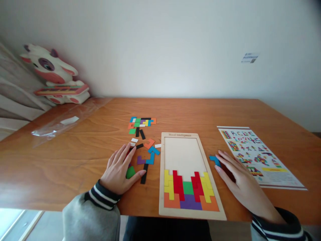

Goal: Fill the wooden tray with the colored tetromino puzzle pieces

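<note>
My left hand (120,167) lies stretched out over loose puzzle pieces left of the board, partly hiding a green piece (130,172) and a red one. Its thumb reaches a black bar piece (144,174). At the board's right, my right hand (237,177) has thumb and fingertips closed around a blue puzzle piece (215,160) on the table. Between the hands, the wooden puzzle board (162,167) holds yellow, red, green, orange and purple pieces in its near half. Its far half shows bare wood.
Several joined coloured pieces (142,122) lie farther back, with loose white, orange, blue and purple pieces closer. A printed pattern sheet (260,157) is at right. A clear plastic bag (67,118) and a toy cow with a keyboard (59,75) stand at the left.
</note>
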`<action>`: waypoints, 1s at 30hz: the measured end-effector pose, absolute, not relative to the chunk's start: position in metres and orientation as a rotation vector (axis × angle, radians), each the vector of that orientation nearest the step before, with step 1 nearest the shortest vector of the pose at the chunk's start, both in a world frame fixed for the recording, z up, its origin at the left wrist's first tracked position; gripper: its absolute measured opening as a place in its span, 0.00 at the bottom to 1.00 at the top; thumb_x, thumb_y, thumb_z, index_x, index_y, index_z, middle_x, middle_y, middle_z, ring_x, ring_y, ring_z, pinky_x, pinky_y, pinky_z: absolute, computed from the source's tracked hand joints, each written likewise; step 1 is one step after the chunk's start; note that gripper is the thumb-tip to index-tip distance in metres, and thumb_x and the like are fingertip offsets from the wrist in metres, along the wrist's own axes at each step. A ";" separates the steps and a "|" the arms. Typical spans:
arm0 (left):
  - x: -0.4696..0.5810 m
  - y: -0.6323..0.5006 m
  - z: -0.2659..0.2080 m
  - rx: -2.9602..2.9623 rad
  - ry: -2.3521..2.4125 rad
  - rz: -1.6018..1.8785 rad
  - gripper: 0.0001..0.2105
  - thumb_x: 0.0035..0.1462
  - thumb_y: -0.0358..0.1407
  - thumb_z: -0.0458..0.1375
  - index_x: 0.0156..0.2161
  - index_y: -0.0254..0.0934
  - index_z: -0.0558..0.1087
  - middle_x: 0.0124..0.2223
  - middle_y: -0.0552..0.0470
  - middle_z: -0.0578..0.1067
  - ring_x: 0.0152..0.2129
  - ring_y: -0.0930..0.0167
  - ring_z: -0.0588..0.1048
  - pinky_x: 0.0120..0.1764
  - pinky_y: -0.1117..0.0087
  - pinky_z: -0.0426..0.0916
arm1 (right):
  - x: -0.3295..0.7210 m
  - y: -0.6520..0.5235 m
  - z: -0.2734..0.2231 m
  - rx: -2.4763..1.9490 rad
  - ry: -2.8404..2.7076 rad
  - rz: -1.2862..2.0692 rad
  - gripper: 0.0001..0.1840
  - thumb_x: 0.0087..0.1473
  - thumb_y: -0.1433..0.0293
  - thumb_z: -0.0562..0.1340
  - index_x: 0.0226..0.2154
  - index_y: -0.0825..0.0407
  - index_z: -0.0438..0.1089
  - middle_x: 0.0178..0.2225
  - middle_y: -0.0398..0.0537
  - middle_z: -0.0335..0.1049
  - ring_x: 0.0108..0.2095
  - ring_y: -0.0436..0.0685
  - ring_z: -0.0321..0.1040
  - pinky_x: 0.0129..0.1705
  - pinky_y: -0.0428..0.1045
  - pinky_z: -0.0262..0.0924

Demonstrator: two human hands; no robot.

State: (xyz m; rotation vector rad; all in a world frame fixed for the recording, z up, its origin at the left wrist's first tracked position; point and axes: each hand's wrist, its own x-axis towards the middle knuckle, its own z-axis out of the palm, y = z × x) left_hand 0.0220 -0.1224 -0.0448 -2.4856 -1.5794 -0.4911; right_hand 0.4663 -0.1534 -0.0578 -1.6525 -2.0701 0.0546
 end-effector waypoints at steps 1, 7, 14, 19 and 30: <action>0.023 -0.123 -0.046 -2.488 -1.581 -0.489 0.37 0.62 0.57 0.52 0.68 0.35 0.56 0.68 0.34 0.61 0.64 0.49 0.62 0.59 0.42 0.63 | 0.467 -0.153 -0.058 -1.645 -2.068 0.043 0.26 0.66 0.53 0.52 0.58 0.48 0.67 0.62 0.55 0.66 0.63 0.67 0.62 0.66 0.68 0.54; 0.026 -0.122 -0.046 -2.546 -1.544 -0.537 0.30 0.65 0.50 0.52 0.65 0.34 0.60 0.67 0.34 0.63 0.64 0.53 0.63 0.62 0.46 0.64 | 0.465 -0.155 -0.056 -1.626 -2.032 -0.069 0.27 0.62 0.46 0.53 0.50 0.47 0.70 0.53 0.56 0.74 0.54 0.70 0.71 0.59 0.70 0.58; 0.027 -0.122 -0.043 -2.605 -1.508 -0.640 0.23 0.68 0.43 0.50 0.63 0.36 0.62 0.65 0.38 0.66 0.63 0.56 0.65 0.62 0.48 0.66 | 0.459 -0.161 -0.054 -1.655 -1.941 -0.027 0.29 0.60 0.43 0.54 0.50 0.46 0.69 0.42 0.54 0.79 0.42 0.68 0.77 0.47 0.64 0.64; 0.027 -0.121 -0.042 -2.602 -1.498 -0.651 0.21 0.67 0.41 0.51 0.61 0.37 0.66 0.64 0.40 0.68 0.61 0.57 0.67 0.60 0.50 0.68 | 0.452 -0.163 -0.054 -1.610 -1.926 0.021 0.24 0.62 0.49 0.55 0.51 0.45 0.69 0.40 0.51 0.79 0.38 0.64 0.77 0.46 0.61 0.67; 0.022 -0.027 -0.028 -2.573 -1.678 -0.497 0.25 0.68 0.48 0.46 0.60 0.32 0.67 0.64 0.37 0.67 0.61 0.56 0.67 0.61 0.50 0.64 | 0.426 -0.158 -0.046 -1.723 -1.800 0.121 0.21 0.62 0.53 0.55 0.49 0.48 0.69 0.31 0.48 0.72 0.27 0.56 0.68 0.30 0.52 0.66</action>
